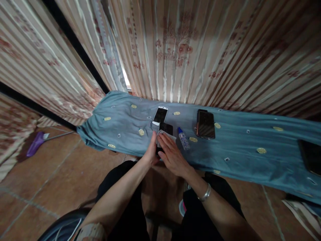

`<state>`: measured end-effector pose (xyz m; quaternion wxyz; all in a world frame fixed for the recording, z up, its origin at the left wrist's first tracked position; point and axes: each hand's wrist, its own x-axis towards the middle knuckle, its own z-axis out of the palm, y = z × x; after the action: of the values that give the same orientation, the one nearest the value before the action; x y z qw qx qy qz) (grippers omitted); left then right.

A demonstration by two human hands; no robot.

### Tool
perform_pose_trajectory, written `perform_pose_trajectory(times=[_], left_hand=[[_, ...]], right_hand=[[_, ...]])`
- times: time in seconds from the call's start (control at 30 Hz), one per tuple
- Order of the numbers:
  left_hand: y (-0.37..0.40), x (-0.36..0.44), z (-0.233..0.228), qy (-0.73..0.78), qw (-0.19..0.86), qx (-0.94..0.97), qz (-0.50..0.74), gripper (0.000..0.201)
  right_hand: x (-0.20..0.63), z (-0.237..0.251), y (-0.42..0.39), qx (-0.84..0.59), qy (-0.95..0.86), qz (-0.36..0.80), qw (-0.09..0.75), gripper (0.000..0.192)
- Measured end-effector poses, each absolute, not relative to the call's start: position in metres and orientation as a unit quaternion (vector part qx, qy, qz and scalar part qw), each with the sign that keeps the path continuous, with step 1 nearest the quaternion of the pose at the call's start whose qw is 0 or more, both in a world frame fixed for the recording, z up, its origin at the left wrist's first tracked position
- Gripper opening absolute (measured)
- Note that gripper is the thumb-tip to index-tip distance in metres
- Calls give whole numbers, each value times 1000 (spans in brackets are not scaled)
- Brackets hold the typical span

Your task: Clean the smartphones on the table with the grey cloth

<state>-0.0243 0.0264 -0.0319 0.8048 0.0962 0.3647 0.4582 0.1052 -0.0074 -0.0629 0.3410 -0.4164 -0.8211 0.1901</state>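
My left hand (150,150) is wrapped round the side of a dark phone (158,150), mostly hidden by my hands, at the front edge of the cloth-covered bench. On top of it my right hand (173,157) presses a small grey wiping cloth (160,133) with its fingers together. Just beyond my fingertips a black screen (167,127) shows; whether it belongs to the held phone or to another one, I cannot tell. A white phone (160,115) lies behind it. Right of my fingers lies a clear spray bottle with a blue cap (184,140).
A dark phone (206,124) lies on the blue-green bench cover (238,134), with another dark device (311,155) at the far right. Patterned curtains (200,50) hang behind. A black pole (75,50) slants at the left, near a purple broom (35,144) on the floor.
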Motion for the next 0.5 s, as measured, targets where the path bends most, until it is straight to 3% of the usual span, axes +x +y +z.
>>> perform_pose_trajectory(times=[0.23,0.5], left_hand=[[37,-27,-5,379,785,74,484,72],[34,-31,-2,398,759,85,508,64]], right_hand=[[86,-68,-27,-367,-833,186,369,66],[99,-68,-10,-321,-837,225,381,59]])
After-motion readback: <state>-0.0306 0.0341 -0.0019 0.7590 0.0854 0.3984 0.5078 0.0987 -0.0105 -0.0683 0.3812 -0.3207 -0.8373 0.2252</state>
